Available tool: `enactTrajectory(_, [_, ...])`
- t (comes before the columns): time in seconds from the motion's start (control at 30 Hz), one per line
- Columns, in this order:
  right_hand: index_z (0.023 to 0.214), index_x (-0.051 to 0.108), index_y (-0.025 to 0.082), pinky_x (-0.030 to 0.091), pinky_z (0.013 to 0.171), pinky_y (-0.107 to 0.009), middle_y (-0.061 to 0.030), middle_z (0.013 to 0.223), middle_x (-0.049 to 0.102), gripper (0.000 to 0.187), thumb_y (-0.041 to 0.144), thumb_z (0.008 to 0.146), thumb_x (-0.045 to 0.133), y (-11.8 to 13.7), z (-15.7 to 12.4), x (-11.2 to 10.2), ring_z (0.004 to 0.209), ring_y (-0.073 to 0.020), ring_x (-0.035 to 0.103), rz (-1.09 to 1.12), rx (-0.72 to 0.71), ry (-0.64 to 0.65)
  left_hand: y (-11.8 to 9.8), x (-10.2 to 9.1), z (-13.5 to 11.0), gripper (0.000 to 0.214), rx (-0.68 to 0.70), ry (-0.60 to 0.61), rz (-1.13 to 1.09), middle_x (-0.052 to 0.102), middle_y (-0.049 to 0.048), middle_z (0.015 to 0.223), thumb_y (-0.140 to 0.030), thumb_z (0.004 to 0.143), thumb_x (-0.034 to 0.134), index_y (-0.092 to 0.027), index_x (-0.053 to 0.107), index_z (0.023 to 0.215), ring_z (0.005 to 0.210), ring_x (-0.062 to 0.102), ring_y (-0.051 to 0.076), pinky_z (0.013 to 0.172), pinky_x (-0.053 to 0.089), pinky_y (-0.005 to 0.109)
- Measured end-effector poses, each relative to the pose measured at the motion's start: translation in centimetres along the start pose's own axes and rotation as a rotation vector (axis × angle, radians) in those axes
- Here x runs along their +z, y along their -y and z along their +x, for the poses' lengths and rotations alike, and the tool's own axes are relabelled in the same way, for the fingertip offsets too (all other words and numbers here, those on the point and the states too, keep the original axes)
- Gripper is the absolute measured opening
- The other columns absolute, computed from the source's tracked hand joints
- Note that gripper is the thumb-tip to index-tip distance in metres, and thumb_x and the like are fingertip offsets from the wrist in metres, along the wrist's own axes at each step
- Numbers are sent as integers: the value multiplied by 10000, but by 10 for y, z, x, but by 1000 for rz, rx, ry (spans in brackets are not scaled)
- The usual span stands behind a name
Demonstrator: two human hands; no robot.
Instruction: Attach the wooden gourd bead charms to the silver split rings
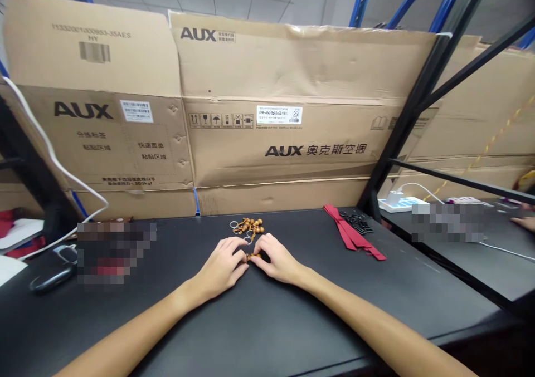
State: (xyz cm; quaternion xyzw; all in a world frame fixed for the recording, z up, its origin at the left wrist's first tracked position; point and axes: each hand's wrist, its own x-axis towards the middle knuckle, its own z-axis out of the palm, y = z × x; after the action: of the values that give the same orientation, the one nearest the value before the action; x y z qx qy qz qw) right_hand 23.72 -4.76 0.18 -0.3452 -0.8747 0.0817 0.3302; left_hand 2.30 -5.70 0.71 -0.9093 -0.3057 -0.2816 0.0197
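Note:
Near the middle of the black table, my left hand (225, 264) and my right hand (276, 259) meet fingertip to fingertip. Between them is a small brown beaded keychain (249, 258), mostly covered by my fingers. Both hands are closed in a pinch on it. Just beyond my fingers lies a small pile of brown beaded keychains (253, 225) with metal rings. One silver ring (249, 236) sits close to my left fingertips; I cannot tell whether it belongs to the held piece.
Red ribbon strips (349, 229) lie at the back right beside a heap of black cords (356, 222). A dark oval object (52, 278) sits at the left. Cardboard panels (292, 76) wall off the back of the table (267, 327). A white power strip (403, 203) stands beyond the black frame (412, 115).

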Motion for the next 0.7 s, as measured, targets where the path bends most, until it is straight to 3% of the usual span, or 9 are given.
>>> enactTrajectory(0.5, [830,535,198,427,796,-337,-51,906,570,127,303,871,593,-4,-2,0,884,-205,497,-113,23,51,1,-1,0,146,-72,17,25,569,94,1164,-237,905,516,-183,596,795,1112,512,251,934,436,429])
enactTrajectory(0.7, [823,527,203,427,797,-336,-52,911,574,128,299,865,601,-4,-1,0,885,-204,500,-106,-2,55,5,1,0,176,-93,49,-54,567,92,1176,-160,913,438,-189,583,816,1097,511,239,910,442,418])
